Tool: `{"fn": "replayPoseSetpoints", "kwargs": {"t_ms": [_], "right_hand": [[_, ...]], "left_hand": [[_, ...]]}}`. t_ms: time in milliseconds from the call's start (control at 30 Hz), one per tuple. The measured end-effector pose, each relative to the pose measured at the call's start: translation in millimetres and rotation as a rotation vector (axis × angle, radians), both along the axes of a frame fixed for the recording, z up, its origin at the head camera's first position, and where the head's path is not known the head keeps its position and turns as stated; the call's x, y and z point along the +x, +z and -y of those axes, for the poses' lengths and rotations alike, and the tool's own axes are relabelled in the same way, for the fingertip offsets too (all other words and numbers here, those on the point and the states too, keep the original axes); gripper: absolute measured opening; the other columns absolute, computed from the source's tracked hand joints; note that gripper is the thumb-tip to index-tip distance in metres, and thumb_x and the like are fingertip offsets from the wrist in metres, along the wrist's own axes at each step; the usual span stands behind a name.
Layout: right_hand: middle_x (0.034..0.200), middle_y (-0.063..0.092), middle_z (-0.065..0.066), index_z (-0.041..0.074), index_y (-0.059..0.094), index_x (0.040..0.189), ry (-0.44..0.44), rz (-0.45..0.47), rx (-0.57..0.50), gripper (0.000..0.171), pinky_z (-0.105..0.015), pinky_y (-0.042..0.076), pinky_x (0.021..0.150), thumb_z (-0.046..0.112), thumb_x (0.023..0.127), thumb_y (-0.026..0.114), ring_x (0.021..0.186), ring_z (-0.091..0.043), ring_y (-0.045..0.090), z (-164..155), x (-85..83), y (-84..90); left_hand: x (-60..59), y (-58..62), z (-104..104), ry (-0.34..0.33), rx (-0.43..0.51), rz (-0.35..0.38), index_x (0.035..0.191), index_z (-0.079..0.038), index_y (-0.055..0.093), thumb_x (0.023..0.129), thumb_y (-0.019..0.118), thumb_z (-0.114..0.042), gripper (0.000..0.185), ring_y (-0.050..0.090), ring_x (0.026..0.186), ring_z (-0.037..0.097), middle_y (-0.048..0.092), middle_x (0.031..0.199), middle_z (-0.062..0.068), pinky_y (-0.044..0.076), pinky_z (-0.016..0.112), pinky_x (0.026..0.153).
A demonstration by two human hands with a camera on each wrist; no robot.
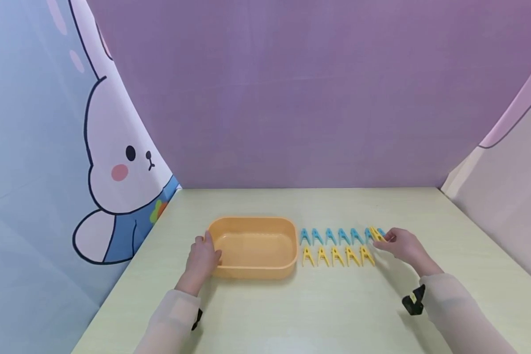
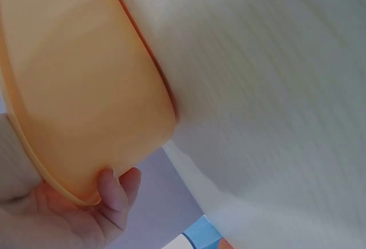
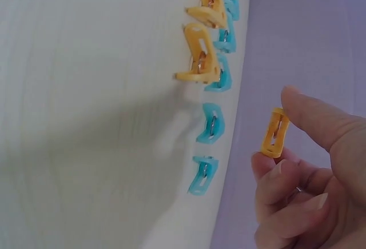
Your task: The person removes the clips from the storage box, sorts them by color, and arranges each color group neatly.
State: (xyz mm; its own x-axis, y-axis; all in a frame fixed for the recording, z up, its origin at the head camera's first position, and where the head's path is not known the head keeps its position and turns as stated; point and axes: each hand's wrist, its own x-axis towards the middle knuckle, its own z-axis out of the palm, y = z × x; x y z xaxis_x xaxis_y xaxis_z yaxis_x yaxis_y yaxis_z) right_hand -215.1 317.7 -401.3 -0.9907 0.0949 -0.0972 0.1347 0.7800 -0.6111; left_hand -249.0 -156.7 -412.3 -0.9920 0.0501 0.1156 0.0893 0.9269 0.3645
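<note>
Yellow clip [image 3: 275, 133] pinched between thumb and forefinger of the right hand [image 1: 404, 246], lifted just above the right end of the blue clip row [image 1: 342, 236] on the table [image 1: 336, 305]. Left hand [image 1: 202, 259] curled round the left rim of the orange tub [image 1: 252, 247], forearm low. Wrist view alone showing the pinch; head view, both rows.

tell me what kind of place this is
Probably a staged tabletop booth, not a home: a pale green table walled by purple backdrop and a cartoon rabbit curtain, with clothes pegs lined up beside an orange tub.
</note>
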Motion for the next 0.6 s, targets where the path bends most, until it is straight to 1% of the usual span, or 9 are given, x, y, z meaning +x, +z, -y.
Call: {"fn": "replayPoseSetpoints", "kwargs": {"t_ms": [300,600], "right_hand": [[0.084,0.055,-0.012,-0.005,0.053,0.093,-0.001,0.051,0.017,0.042,-0.034,0.043,0.058,0.035,0.084,0.065,0.069,-0.022,0.052,-6,0.4,-6.6],[0.078,0.052,-0.009,-0.002,0.05,0.086,-0.015,0.105,0.022,0.037,-0.033,0.041,0.056,0.031,0.083,0.067,0.066,-0.021,0.049,-7,6.5,-16.2]], "left_hand": [[-0.6,1.3,-1,0.002,0.021,0.006,0.133,0.018,0.027,0.087,0.06,-0.012,0.064,0.047,0.098,0.047,0.04,0.115,0.038,0.045,0.051,0.075],[-1.1,0.4,1,-0.004,0.016,0.014,0.134,0.019,0.025,0.088,0.059,-0.012,0.065,0.046,0.099,0.048,0.038,0.116,0.039,0.044,0.052,0.076]]}}
